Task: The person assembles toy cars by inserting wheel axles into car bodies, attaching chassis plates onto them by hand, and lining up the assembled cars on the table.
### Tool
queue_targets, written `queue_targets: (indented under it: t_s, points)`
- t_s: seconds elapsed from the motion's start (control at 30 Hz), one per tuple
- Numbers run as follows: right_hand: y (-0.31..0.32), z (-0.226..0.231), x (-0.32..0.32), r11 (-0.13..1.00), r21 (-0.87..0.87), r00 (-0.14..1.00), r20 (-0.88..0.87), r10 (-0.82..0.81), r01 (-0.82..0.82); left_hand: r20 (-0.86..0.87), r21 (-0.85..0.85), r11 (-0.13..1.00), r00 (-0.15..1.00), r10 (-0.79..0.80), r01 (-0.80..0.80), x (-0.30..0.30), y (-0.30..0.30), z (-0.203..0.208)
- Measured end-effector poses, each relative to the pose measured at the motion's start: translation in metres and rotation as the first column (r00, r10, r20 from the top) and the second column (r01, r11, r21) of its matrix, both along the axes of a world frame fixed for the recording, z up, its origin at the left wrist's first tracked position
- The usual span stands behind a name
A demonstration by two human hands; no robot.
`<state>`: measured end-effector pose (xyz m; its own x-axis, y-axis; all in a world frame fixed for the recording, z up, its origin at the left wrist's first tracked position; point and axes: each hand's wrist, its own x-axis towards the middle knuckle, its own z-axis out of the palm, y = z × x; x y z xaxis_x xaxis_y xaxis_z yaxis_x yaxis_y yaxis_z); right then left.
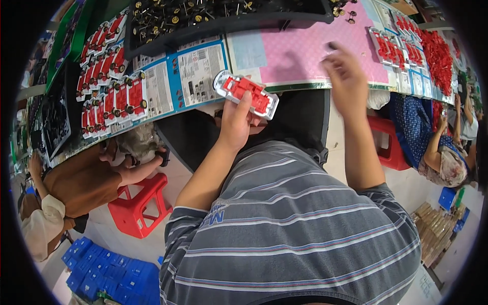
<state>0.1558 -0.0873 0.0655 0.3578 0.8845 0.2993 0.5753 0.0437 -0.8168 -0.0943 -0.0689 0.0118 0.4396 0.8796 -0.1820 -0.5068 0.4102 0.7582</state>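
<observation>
Evidently left hand gripped red-and-white toy car body; right hand, over edge of pink-covered worktop, was too blurred to tell its grasp.

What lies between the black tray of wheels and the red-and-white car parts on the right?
In the head view, a stretch of pink table surface, with a few loose wheel axles on it near the black tray.

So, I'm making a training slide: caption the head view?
Left hand holding a red-and-white toy car body; blurred right hand over the pink tabletop.
</observation>
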Motion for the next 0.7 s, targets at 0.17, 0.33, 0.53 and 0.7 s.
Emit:
queue_targets:
  t_s: [0.17,0.33,0.53,0.7]
  points:
    - [-0.019,-0.001,-0.087,0.950,-0.074,0.951,0.032,0.307,-0.305,-0.052,0.151,0.988,0.998,-0.019,0.026,-0.004,0.003,-0.008]
    - [-0.012,-0.002,-0.091,0.892,-0.194,0.912,-0.046,0.407,-0.408,-0.071,0.227,0.973,0.995,0.064,-0.046,-0.005,-0.003,-0.012]
    - [0.028,0.019,-0.069,0.925,-0.036,0.920,0.098,0.379,-0.378,-0.033,0.095,0.992,0.996,0.086,-0.083,-0.014,-0.008,-0.012]
    - [0.164,0.037,-0.007,0.954,0.036,0.822,0.517,0.238,-0.299,-0.015,0.124,0.991,0.999,0.045,-0.043,-0.025,-0.004,-0.016]
